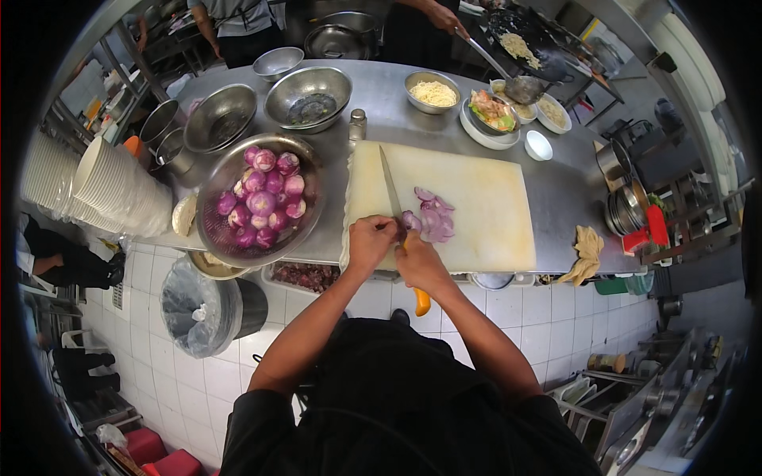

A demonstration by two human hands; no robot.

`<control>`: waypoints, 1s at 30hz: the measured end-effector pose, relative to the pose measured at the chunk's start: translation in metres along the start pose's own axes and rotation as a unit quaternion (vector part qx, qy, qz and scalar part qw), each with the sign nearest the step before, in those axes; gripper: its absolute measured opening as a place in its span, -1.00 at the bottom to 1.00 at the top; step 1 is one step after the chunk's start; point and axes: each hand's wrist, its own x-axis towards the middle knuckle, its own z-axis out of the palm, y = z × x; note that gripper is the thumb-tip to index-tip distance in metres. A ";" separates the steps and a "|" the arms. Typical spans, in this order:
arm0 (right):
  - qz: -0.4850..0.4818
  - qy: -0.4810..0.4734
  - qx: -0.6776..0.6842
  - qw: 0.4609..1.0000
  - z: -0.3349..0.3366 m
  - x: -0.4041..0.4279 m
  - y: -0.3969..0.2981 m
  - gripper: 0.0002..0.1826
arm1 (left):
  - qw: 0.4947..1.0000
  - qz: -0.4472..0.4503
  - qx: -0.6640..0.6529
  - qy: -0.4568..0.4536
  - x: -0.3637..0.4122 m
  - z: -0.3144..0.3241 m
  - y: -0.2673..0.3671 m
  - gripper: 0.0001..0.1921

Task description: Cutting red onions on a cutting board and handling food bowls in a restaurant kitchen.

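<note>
My right hand grips the yellow handle of a long kitchen knife; its blade points away from me across a white cutting board. My left hand is beside the blade, fingertips pinched on a red onion piece that they mostly hide. Just right of the blade, by my right fingers, is a cut onion piece. Red onion slices lie loosely heaped on the board. Left of the board, a metal colander holds many peeled red onions.
Metal bowls, a shaker and a noodle bowl line the steel table's far side. Stacked white containers stand left; a cloth hangs at right. Below is a lined bin. Across the table, a person's hand holds a ladle.
</note>
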 end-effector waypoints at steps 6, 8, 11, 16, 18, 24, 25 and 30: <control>0.019 0.019 0.019 0.999 -0.011 0.001 -0.021 -0.64 | 0.996 0.044 0.076 0.026 0.000 -0.001 -0.008 -0.81; 0.103 -0.032 0.115 0.988 -0.020 0.001 -0.025 -0.65 | 0.995 0.042 0.089 0.019 0.002 0.000 -0.006 -0.81; 0.017 0.077 0.031 0.996 -0.021 0.006 0.008 -0.70 | 0.997 0.042 0.068 -0.002 0.000 0.010 -0.007 -0.81; 0.022 0.109 0.031 0.993 -0.038 0.007 0.017 -0.64 | 0.989 0.083 0.121 0.019 -0.010 0.010 0.002 -0.79; -0.041 0.136 0.009 0.990 -0.025 0.006 0.018 -0.66 | 0.990 0.072 0.118 0.025 -0.017 -0.001 0.001 -0.80; -0.008 0.033 0.056 0.998 0.006 -0.010 0.008 -0.74 | 0.990 0.092 0.110 0.006 -0.049 -0.027 0.033 -0.80; -0.012 0.045 0.038 0.998 0.006 -0.011 0.013 -0.73 | 0.987 0.114 0.115 -0.013 -0.053 -0.030 0.039 -0.80; 0.042 0.055 0.033 0.997 -0.014 -0.008 0.041 -0.74 | 0.982 0.110 0.150 0.020 -0.060 -0.075 0.058 -0.76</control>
